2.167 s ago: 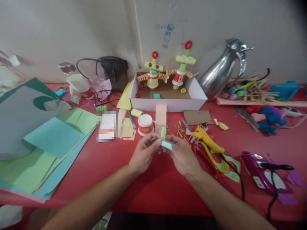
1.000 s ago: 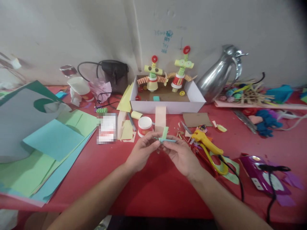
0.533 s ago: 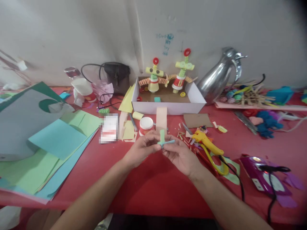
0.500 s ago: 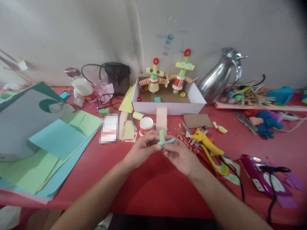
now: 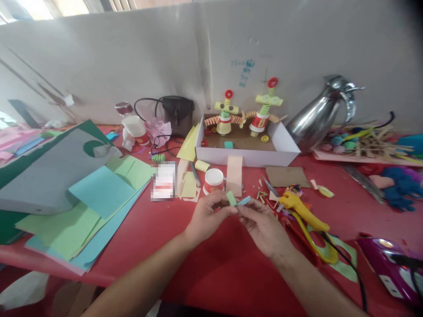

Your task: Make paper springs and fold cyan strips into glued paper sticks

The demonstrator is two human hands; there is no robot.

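My left hand (image 5: pixel 211 216) is closed on a small green paper strip (image 5: pixel 231 199), its thumb pressed near the strip's lower end. Close beside it, my right hand (image 5: pixel 261 221) pinches a light blue paper strip (image 5: pixel 244 200). The two strips meet between my fingertips, where the fingers hide how they join. Just behind my hands stands a red and white paper cup (image 5: pixel 214 179). A peach paper strip (image 5: pixel 234 176) lies on the red table behind them. To the right are a yellow hot glue gun (image 5: pixel 299 207) and scissors with yellow handles (image 5: pixel 309 240).
A white box (image 5: pixel 246 157) holds two paper-cup figures (image 5: pixel 261 119). A steel jug (image 5: pixel 319 114) stands to its right. Coloured paper sheets (image 5: pixel 99 191) cover the left side. Brown cardboard (image 5: pixel 287 176) and a purple power strip (image 5: pixel 386 268) lie at the right.
The view has turned, so the table's things sit further right and lower. The green strip has gone from upright to leaning left. Both hands stay together on the strips.
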